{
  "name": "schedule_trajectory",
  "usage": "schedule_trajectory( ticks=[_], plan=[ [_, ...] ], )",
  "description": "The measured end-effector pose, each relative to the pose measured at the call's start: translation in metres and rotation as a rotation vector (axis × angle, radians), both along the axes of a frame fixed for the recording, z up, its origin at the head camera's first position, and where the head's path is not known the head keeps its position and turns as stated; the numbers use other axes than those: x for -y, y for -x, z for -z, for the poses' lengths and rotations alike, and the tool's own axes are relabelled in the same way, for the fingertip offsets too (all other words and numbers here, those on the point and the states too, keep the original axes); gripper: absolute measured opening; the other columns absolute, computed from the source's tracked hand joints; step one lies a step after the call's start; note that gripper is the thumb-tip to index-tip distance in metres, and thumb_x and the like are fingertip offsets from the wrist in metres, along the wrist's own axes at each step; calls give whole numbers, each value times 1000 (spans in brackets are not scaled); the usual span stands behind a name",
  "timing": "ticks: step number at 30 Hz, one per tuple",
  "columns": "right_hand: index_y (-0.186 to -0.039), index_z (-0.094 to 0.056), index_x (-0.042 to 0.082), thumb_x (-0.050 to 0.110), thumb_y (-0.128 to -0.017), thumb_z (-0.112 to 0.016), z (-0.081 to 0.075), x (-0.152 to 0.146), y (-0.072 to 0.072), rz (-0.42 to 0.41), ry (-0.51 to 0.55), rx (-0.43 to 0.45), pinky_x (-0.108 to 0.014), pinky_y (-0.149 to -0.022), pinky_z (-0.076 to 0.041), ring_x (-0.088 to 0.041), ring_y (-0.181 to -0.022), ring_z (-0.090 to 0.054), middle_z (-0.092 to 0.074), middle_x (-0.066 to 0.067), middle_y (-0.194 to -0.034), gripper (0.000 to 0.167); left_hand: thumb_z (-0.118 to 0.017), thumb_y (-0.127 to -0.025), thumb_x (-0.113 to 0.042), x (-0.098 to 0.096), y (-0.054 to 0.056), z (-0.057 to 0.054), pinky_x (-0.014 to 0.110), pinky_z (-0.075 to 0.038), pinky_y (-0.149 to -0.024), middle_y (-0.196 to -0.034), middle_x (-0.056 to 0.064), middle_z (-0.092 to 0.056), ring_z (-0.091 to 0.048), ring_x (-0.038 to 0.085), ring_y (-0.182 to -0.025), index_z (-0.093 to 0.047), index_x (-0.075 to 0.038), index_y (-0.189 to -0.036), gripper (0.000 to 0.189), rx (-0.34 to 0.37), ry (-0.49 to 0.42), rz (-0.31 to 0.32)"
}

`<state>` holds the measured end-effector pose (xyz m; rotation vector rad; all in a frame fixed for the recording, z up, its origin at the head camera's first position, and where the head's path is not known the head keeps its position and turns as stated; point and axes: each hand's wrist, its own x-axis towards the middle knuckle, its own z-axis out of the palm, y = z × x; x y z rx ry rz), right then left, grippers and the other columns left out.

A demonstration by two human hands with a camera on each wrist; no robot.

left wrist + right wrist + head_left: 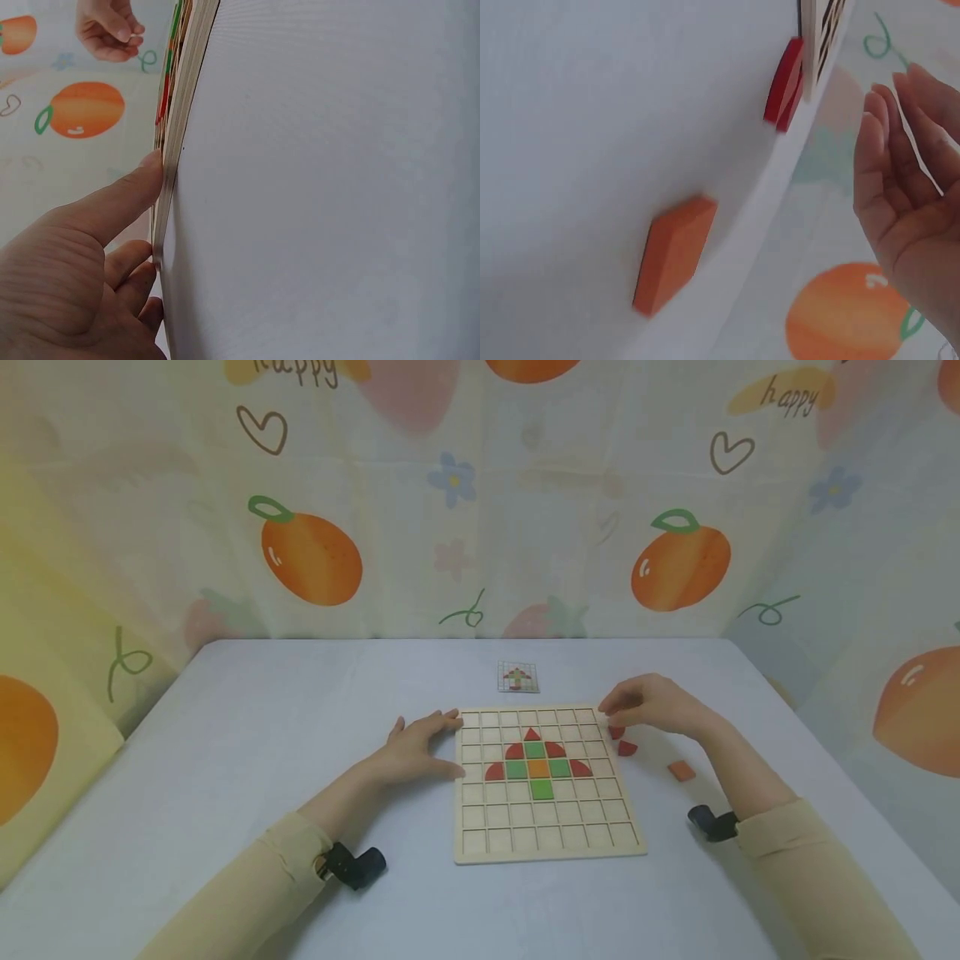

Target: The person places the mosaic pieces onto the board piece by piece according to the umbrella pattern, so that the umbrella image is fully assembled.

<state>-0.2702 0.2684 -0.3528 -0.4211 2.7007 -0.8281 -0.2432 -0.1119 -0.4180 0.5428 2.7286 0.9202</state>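
Note:
A wooden grid board (551, 837) lies on the table. On its upper half sit a red triangle (531, 735), several red rounded pieces (514, 752), green squares (542, 789) and an orange square (538, 768). My left hand (412, 747) rests against the board's left edge, thumb and fingers spread along it; the left wrist view shows the thumb on the board's side (184, 105). Over the upper right corner hovers my right hand (663, 702), fingertips close together, nothing visible between them. Below it lie two red pieces (627, 748), one partly hidden by the fingers.
An orange tile (682, 770) lies on the white table (247, 760) right of the board. Behind the board is a small card (518, 677) with a printed grid pattern. A fruit-print curtain (487, 527) hangs behind the table.

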Motion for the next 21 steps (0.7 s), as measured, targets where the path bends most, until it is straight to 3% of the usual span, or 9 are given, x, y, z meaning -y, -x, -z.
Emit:
schedule_trajectory(
  ticks=[6,13,21],
  plan=[
    [-114,-71,12,24,-91,-68,4,-33,3,30,-52,6,-35,-87,-54,-20,-99,-63,-74,-5,-110,26,-81,-77,-38,0,0,-1,70,5,-120,-162,1,-35,-22,31,-155,-48,-16,-146,79,-1,-2,-2],
    [-115,-71,14,27,-90,-69,11,-71,-4,35,-86,61,-49,-96,-53,-21,-107,-62,-72,-6,-118,28,-80,-78,-38,0,0,-1,69,5,-121,-162,1,-35,-21,32,-155,-47,-15,-146,80,3,-1,1],
    [-113,-71,15,31,-86,-72,14,-91,-14,38,-136,157,-46,-93,-53,-20,-107,-61,-72,-5,-117,32,-81,-77,-38,1,-1,0,70,6,-120,-162,1,-35,-22,32,-155,-48,-15,-145,79,0,-15,-1]
  ],
)
